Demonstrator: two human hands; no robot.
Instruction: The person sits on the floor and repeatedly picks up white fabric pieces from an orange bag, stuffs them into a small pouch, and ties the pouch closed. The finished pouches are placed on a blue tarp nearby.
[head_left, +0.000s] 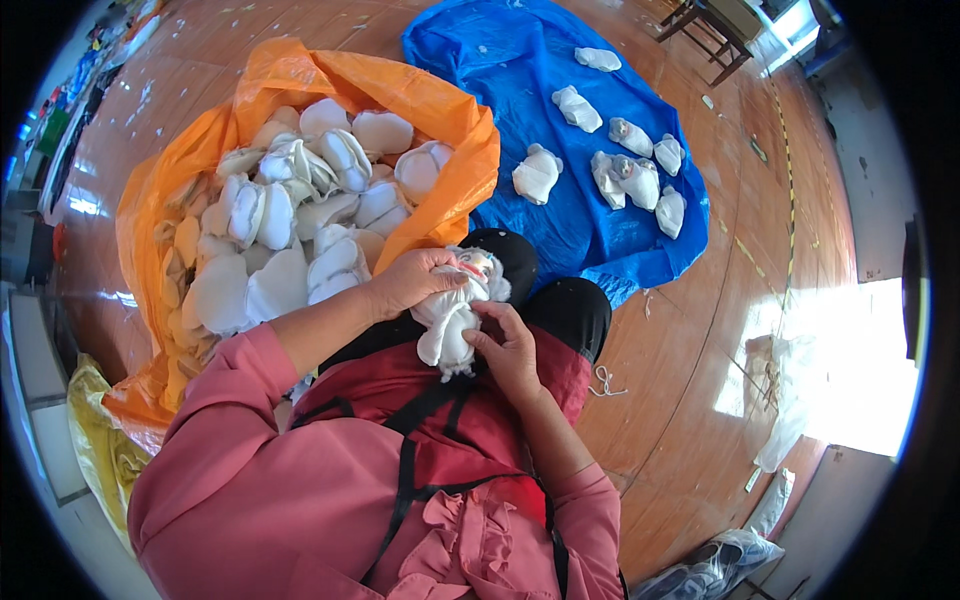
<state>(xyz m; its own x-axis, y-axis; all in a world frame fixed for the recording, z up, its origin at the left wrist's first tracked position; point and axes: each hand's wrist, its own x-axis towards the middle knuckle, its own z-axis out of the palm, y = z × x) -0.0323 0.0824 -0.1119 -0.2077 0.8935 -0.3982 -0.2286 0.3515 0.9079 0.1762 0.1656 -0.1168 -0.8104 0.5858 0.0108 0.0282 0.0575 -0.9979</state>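
Over my lap I hold a small white plush toy [450, 325] with fluffy trim and a touch of red near its top. My left hand [415, 282] grips it at the upper end, thumb across the front. Lower down, my right hand [510, 352] has its fingers closed on the toy's right side. Part of the toy is hidden behind my fingers. To the left, close by my left forearm, an open orange woven bag [440, 110] is filled with many white and cream padded pieces [275, 285].
A blue plastic sheet [600, 240] lies ahead and to the right, with several white plush bundles [538, 175] on it. A wooden stool [715, 35] stands at the far right. A yellow bag [100, 440] sits at the left. Clear plastic bags [715, 565] lie at the lower right.
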